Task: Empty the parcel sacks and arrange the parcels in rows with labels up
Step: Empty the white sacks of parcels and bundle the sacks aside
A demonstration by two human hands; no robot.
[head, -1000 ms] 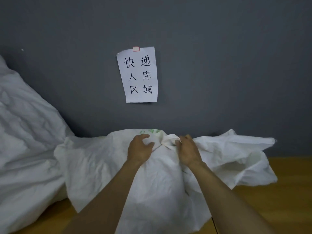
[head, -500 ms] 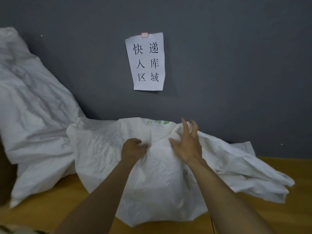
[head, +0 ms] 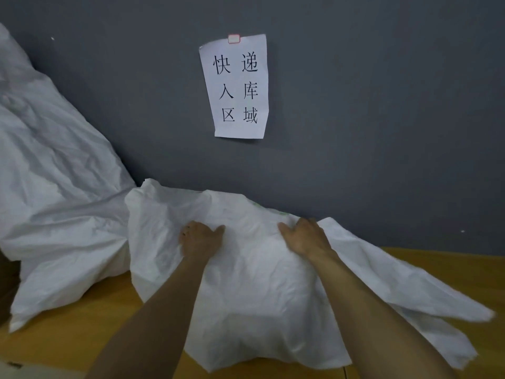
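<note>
Feed's dim: flat, bluish indoor light, no glare. The white sack [head: 259, 283] is the brightest thing, w/ soft crease shadows only. Thin shadow under the paper sign [head: 237, 88] at 12 o'clock; its text reads sharp. Sack tip at 4 o'clock is motion-smeared. Wall [head: 382, 132] darkens twd corners; I see wide-angle bending at 9 o'clock.

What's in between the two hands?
Only crumpled cloth of the white sack, which the left hand and the right hand both touch. The head view shows it.
</note>
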